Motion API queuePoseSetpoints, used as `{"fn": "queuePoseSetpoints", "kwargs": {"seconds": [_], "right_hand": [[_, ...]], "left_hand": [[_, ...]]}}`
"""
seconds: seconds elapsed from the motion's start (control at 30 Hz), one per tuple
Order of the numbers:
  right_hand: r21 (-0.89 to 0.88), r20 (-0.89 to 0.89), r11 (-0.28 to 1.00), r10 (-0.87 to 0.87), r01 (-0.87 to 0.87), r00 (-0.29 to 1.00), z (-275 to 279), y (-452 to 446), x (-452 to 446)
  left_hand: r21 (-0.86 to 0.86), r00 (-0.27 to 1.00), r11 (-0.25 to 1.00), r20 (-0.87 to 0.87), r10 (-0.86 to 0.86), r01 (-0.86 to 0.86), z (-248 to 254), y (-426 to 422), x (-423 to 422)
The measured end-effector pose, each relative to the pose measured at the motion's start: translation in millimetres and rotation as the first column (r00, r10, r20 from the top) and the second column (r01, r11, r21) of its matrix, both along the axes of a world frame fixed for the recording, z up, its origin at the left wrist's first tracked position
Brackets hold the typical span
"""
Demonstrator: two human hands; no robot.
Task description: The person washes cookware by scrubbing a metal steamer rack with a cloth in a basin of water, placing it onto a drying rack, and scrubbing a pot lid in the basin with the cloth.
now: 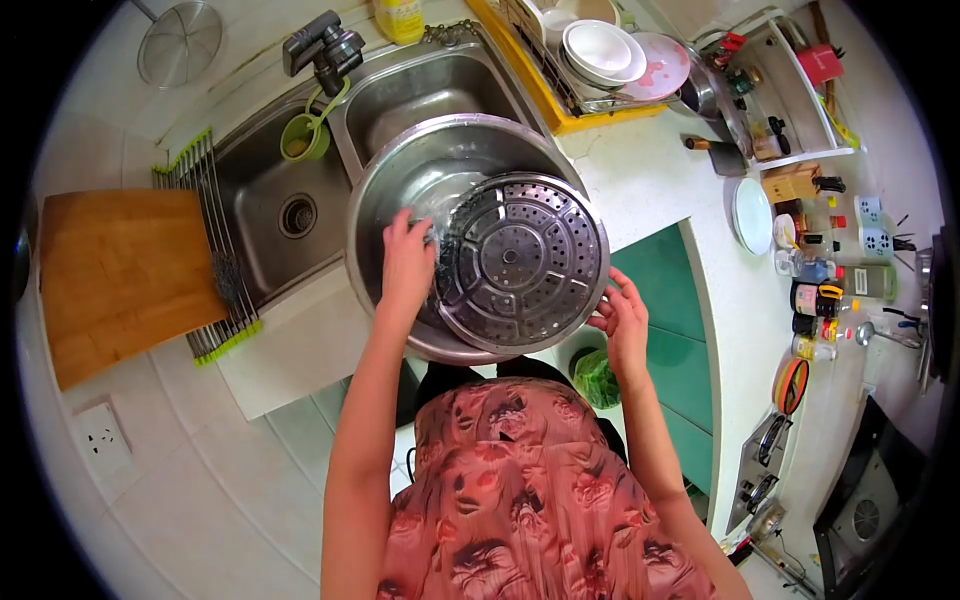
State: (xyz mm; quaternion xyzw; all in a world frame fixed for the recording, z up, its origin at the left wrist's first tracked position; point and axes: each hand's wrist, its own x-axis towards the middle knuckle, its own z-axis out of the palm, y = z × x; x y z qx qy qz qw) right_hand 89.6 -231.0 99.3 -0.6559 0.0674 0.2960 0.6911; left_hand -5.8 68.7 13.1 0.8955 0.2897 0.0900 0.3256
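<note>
A large metal basin point(372, 215) stands at the counter edge in front of me, partly over the sink. In it, a round perforated steamer rack point(510, 257) leans on the right side, wet and shiny. My right hand point(624, 325) grips the rack's lower right edge, thumb and fingers at the rim. My left hand point(408, 262) is inside the basin at the rack's left edge, its fingers curled. Clear glints, like water, show beside those fingers; what they hold, if anything, I cannot make out.
Behind the basin is a double sink point(430, 95) with a faucet point(325, 55) and a hanging green ladle point(305, 137). A wooden cutting board point(130, 285) lies at the left. Bowls point(600, 52) fill a dish rack; a cleaver point(722, 153) and bottles point(825, 298) stand right.
</note>
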Motion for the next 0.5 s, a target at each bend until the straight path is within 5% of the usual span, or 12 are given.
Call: {"fn": "queuePoseSetpoints", "kwargs": {"seconds": [0.1,0.23,0.4,0.5], "right_hand": [[-0.105,0.085,0.993,0.061,-0.052,0.994,-1,5,-6],[-0.127,0.162,0.991,0.061,-0.041,0.985,-10,10,-5],[-0.136,0.261,0.987,0.115,-0.082,0.958,-26,11,-2],[-0.210,0.277,0.974,0.147,-0.089,0.949,-31,13,-7]], "left_hand": [[0.245,0.929,0.947,-0.354,-0.112,0.207,-11,-11,6],[0.190,0.949,0.970,-0.301,-0.091,0.153,-22,-4,10],[-0.265,0.997,0.962,0.023,0.067,-0.059,23,-23,25],[-0.287,0.928,0.946,0.371,-0.038,0.153,36,-69,36]]}}
